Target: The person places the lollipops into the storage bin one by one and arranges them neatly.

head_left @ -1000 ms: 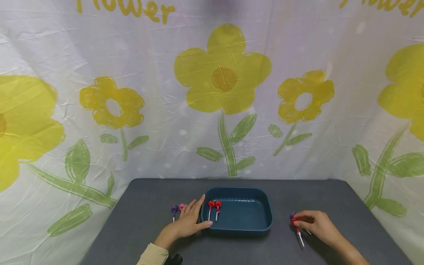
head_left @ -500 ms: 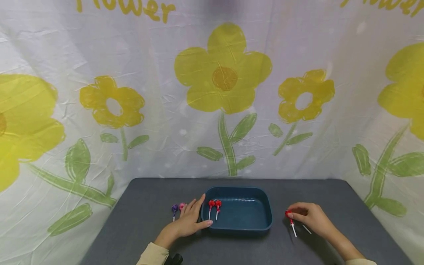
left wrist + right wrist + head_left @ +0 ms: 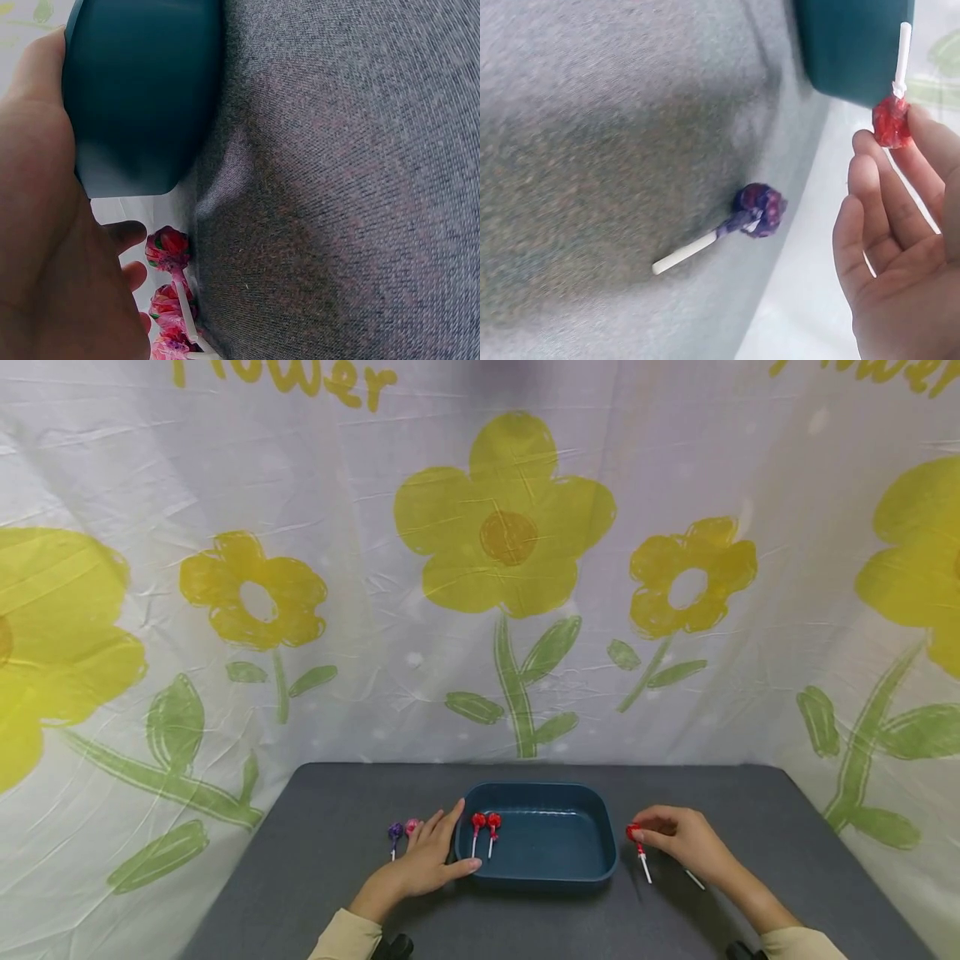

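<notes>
My right hand (image 3: 690, 843) pinches a red lollipop (image 3: 892, 121) by its wrapped head, with the white stick pointing away from the fingers. It is held above the table, just right of the blue tray (image 3: 540, 887). Inside the tray, two red lollipops (image 3: 493, 822) lie side by side at the left end. My left hand (image 3: 420, 864) rests with spread, straight fingers against the tray's left side, its thumb over the near rim. Below the right hand, a purple lollipop (image 3: 759, 210) lies on the table; in the head view only its stick shows.
Left of the left hand lie a purple lollipop (image 3: 395, 832) and a pink one (image 3: 412, 827). Several pink lollipops (image 3: 166, 247) show beyond the fingers in the left wrist view. The dark grey table (image 3: 337, 802) ends at a flowered cloth (image 3: 375, 693) behind.
My right hand has lifted the red lollipop and carried it left toward the tray, away from the purple lollipop beside it. The left hand and the tray have stayed in place.
</notes>
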